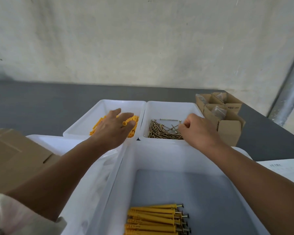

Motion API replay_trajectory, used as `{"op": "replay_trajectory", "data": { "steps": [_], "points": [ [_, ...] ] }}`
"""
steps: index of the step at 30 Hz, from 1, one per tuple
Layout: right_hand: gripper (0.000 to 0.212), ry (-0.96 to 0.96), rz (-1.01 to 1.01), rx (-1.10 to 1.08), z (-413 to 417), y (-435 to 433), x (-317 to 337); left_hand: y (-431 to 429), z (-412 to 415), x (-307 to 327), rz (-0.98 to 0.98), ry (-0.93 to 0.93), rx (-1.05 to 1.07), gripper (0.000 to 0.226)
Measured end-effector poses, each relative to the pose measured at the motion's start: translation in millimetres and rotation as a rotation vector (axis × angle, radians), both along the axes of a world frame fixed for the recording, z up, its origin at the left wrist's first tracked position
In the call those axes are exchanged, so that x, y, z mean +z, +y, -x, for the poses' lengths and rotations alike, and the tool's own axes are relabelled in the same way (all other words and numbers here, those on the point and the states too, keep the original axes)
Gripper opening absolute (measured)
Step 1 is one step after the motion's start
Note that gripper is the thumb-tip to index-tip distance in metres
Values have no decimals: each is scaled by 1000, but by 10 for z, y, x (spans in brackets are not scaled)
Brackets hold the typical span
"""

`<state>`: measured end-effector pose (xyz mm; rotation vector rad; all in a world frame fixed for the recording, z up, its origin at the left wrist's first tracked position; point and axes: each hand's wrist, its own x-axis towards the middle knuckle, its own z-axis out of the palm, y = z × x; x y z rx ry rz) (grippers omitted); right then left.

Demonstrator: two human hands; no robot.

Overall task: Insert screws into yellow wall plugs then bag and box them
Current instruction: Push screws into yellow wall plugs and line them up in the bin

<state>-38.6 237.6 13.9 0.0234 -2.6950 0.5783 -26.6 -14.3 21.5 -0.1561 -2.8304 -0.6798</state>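
My left hand (pixel 115 128) pinches a plug (pixel 125 123) between two fingers over the far-left bin (pixel 85 122); my right hand (pixel 198 130) curls its fingers at the screws (pixel 161 131), hold unclear.

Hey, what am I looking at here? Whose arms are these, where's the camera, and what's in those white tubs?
No machine: these are a person's bare arms, filmed by one camera worn on their head, looking down. White plastic tubs stand on a grey table. The left hand pinches one yellow plastic wall plug over the tub of plugs. The right hand curls into the brass-coloured metal screws; whether it grips one is hidden. The nearest tub holds finished plugs with screws inserted. Brown cardboard boxes stand at the right.
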Motion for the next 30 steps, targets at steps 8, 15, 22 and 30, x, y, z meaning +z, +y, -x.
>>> {"op": "replay_trajectory", "data": {
  "steps": [8, 15, 22, 30],
  "points": [
    [14, -68, 527, 97, -235, -36, 0, 290, -347, 64, -238, 281, -195, 30],
    [14, -20, 651, 204, -267, -77, 75, 427, -441, 32, -65, 269, -278, 22],
    [15, 32, 879, 242, -329, -90, 146, 430, -453, -3, -276, 136, -364, 24],
    [14, 1, 1092, 256, -320, -87, 186, 419, -393, -108, -303, 49, -357, 24]
  ]
}}
